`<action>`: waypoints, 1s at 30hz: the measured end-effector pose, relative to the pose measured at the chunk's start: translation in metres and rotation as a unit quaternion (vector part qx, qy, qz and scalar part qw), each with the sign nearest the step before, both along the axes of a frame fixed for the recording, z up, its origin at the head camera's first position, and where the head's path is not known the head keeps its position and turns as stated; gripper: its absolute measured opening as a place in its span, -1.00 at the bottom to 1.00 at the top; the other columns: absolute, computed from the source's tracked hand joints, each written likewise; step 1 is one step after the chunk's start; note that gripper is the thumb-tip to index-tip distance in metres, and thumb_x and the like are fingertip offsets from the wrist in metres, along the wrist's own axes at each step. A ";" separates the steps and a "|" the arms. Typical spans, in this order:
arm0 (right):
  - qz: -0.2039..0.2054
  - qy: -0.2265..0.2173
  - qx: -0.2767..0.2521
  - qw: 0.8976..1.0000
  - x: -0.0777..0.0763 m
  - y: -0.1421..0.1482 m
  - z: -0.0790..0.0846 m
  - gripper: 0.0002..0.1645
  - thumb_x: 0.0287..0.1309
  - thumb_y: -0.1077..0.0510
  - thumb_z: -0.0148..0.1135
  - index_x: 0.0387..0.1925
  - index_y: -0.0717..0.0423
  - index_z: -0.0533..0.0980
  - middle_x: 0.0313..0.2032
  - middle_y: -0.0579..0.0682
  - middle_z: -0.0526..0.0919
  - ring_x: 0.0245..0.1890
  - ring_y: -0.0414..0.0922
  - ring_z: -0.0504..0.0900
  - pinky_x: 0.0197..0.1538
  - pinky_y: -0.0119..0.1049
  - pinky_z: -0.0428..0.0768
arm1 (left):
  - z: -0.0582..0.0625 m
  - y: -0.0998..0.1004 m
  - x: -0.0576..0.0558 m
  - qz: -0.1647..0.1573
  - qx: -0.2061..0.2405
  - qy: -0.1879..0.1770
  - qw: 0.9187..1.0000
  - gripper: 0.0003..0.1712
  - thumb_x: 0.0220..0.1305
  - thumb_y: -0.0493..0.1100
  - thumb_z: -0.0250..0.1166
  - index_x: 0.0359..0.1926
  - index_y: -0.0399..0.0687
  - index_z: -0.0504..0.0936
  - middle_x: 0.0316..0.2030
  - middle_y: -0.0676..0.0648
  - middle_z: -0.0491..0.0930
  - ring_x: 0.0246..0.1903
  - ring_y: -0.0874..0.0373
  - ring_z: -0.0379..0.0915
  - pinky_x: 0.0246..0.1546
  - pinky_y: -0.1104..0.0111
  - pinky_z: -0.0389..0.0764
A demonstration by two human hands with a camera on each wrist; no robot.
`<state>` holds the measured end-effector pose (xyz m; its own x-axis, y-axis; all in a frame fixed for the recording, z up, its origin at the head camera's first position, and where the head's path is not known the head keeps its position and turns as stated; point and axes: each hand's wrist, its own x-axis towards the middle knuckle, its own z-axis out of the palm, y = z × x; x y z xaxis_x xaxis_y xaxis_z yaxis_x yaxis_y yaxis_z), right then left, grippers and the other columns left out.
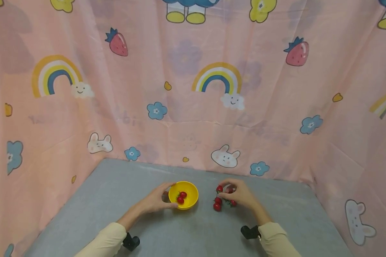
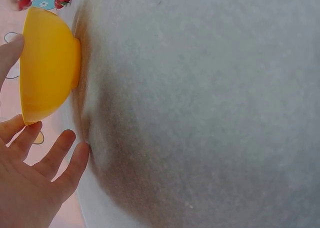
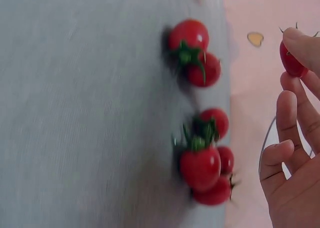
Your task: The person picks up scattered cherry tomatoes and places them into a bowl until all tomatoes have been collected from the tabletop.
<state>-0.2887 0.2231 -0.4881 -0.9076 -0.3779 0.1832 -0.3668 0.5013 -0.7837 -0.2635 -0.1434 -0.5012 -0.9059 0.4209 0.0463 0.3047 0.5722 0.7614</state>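
Note:
A yellow bowl stands on the grey table with two red cherry tomatoes inside. My left hand holds it from the left, thumb and fingertips on opposite sides of the rim. In the left wrist view the bowl shows from the side, the other fingers spread beside it. To its right, my right hand pinches one cherry tomato between thumb and fingertips, raised above the table. Several more green-stemmed cherry tomatoes lie on the table under that hand, in two small groups.
The grey table extends around the bowl and tomatoes. A pink patterned curtain hangs along its back and sides. A dark wrist mount sits at the left cuff, and another mount at the right.

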 end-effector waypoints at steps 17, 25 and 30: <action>0.057 0.015 -0.030 0.998 -0.005 -0.049 0.003 -0.62 0.14 0.15 0.53 -0.01 0.16 0.66 -0.12 -0.06 0.69 -0.25 0.01 0.59 -0.21 -0.30 0.65 | -0.001 -0.001 -0.002 -0.004 -0.014 0.008 1.000 -0.01 0.14 0.12 0.54 0.48 -0.09 0.30 0.38 -0.20 0.33 0.11 -0.10 0.47 0.12 -0.02 0.55; 0.095 0.023 -0.048 0.994 -0.009 -0.062 -0.001 -0.64 0.15 0.20 0.52 -0.03 0.20 0.66 -0.13 -0.05 0.70 -0.28 0.05 0.60 -0.22 -0.23 0.65 | 0.001 -0.001 -0.001 -0.009 -0.015 0.015 1.000 -0.01 0.15 0.12 0.53 0.48 -0.10 0.30 0.38 -0.19 0.34 0.11 -0.10 0.47 0.12 0.00 0.55; 0.108 0.007 -0.060 0.992 -0.009 -0.070 -0.002 -0.65 0.16 0.20 0.51 -0.02 0.18 0.66 -0.12 -0.03 0.70 -0.29 0.05 0.61 -0.21 -0.26 0.65 | 0.001 -0.001 -0.001 -0.008 -0.016 0.015 1.000 -0.01 0.15 0.13 0.53 0.48 -0.11 0.29 0.38 -0.19 0.34 0.09 -0.08 0.47 0.11 0.01 0.56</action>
